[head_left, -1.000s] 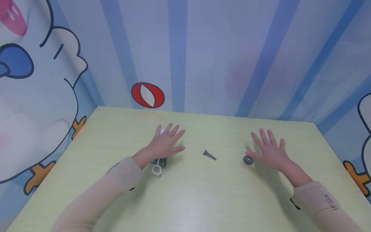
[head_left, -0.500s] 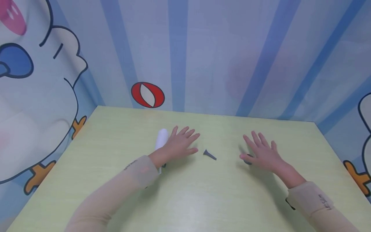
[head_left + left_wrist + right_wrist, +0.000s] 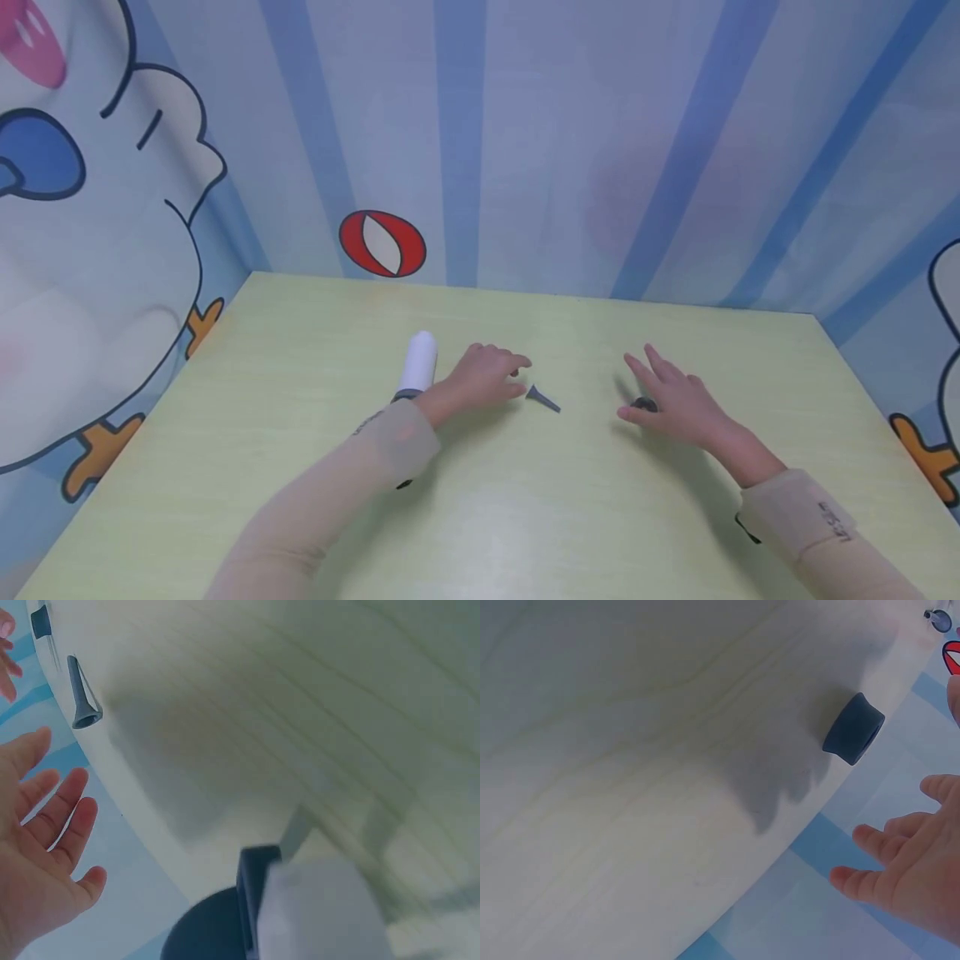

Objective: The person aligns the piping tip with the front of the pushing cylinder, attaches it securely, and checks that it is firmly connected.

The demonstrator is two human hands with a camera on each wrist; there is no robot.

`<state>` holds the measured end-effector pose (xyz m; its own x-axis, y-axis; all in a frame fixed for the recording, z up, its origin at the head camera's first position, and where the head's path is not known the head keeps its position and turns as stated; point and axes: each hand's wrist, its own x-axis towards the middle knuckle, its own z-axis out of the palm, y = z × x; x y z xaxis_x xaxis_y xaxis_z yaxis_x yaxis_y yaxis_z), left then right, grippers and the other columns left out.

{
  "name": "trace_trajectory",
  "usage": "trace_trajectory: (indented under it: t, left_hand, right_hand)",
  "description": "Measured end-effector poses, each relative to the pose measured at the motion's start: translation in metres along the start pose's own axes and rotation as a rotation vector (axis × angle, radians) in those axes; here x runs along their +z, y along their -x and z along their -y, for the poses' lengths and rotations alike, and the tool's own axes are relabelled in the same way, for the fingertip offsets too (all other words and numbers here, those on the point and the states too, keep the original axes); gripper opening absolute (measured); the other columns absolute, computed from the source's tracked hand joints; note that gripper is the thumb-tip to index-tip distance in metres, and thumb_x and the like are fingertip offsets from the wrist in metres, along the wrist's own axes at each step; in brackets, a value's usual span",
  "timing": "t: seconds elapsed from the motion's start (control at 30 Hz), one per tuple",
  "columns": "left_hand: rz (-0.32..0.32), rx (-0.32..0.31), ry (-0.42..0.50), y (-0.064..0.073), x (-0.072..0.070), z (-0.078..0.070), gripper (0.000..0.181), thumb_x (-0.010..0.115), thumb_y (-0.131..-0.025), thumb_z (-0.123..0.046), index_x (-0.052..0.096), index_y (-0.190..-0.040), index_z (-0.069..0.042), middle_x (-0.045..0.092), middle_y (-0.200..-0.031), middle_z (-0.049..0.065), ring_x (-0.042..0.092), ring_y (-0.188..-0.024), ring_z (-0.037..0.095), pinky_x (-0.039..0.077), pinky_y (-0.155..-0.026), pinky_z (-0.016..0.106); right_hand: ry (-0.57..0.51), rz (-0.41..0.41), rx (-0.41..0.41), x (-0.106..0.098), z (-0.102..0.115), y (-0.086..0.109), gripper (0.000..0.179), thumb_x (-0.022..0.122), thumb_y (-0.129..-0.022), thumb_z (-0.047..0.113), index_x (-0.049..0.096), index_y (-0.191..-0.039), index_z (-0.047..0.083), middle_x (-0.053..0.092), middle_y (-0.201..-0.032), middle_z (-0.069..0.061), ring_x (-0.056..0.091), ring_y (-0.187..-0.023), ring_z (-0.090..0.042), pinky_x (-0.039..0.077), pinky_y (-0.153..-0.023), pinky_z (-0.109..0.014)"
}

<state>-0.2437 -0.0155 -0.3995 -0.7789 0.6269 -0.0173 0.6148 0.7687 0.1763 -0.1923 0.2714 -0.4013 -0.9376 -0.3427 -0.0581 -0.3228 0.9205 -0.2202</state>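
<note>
In the head view my left hand [image 3: 486,379] reaches just left of a small dark grey tapered piece with a flared end [image 3: 543,400], thumb and forefinger apart and pointing at it. The left wrist view shows the flared end of that piece [image 3: 82,697] facing the loosely bent fingers, apart from them. My right hand [image 3: 678,408] hovers at a dark grey ring-like piece [image 3: 643,404], partly covering it, fingers spread. The right wrist view shows this piece [image 3: 854,729] as a short flared collar on the table, beyond the fingertips. Neither hand holds anything.
A white rounded cylinder with a grey collar [image 3: 420,360] lies left of my left hand, its lower part hidden by the sleeve. The pale table [image 3: 480,533] ends at a blue striped backdrop [image 3: 540,150] with cartoon prints.
My left hand has moved right, off the white cylinder towards the tapered piece, and its fingers have bent. My right hand has shifted slightly left over the ring-like piece.
</note>
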Motion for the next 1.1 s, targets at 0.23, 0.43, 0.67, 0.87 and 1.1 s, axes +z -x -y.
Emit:
trace_trajectory:
  t: [0.23, 0.43, 0.67, 0.87, 1.1]
  left_hand:
    - [0.044, -0.048, 0.059, -0.009, 0.007, -0.005, 0.037, 0.058, -0.083, -0.03, 0.056, -0.119, -0.019, 0.065, -0.098, -0.004, 0.059, -0.09, 0.011, 0.043, -0.079, 0.032]
    - [0.053, -0.054, 0.086, -0.012, 0.01, -0.009, 0.035, 0.059, -0.083, -0.028, 0.057, -0.117, -0.018, 0.066, -0.094, -0.004, 0.06, -0.087, 0.01, 0.044, -0.073, 0.028]
    - [0.037, -0.038, 0.069, -0.014, 0.017, -0.01, 0.031, 0.058, -0.084, -0.026, 0.059, -0.114, -0.018, 0.066, -0.089, -0.004, 0.058, -0.081, 0.009, 0.043, -0.067, 0.025]
    - [0.042, -0.045, 0.083, -0.014, 0.02, -0.011, 0.027, 0.058, -0.084, -0.024, 0.061, -0.11, -0.017, 0.065, -0.085, -0.005, 0.056, -0.075, 0.009, 0.039, -0.063, 0.024]
    - [0.034, -0.04, 0.091, -0.015, 0.022, -0.011, 0.023, 0.059, -0.083, -0.022, 0.063, -0.105, -0.017, 0.065, -0.085, -0.005, 0.056, -0.073, 0.008, 0.039, -0.062, 0.022]
  right_hand:
    - [-0.028, 0.019, -0.009, 0.0, -0.001, -0.001, 0.084, 0.052, -0.08, 0.055, 0.021, -0.14, 0.006, 0.012, -0.143, -0.029, 0.03, -0.12, -0.05, 0.031, -0.088, -0.06]
    - [-0.035, 0.036, 0.004, -0.001, 0.001, 0.001, 0.08, 0.056, -0.08, 0.049, 0.024, -0.139, 0.005, 0.022, -0.14, -0.029, 0.033, -0.119, -0.049, 0.033, -0.087, -0.059]
    - [-0.03, -0.029, -0.023, -0.002, 0.003, 0.004, 0.07, 0.064, -0.076, 0.042, 0.042, -0.128, 0.001, 0.049, -0.115, -0.024, 0.049, -0.102, -0.038, 0.043, -0.079, -0.049]
    - [-0.019, -0.012, -0.009, 0.0, -0.001, 0.002, 0.062, 0.067, -0.075, 0.033, 0.048, -0.122, -0.002, 0.052, -0.105, -0.023, 0.054, -0.091, -0.033, 0.045, -0.072, -0.045]
    - [-0.014, 0.034, 0.008, 0.0, -0.003, 0.001, 0.055, 0.068, -0.075, 0.029, 0.051, -0.118, -0.001, 0.055, -0.099, -0.017, 0.055, -0.085, -0.027, 0.045, -0.069, -0.041]
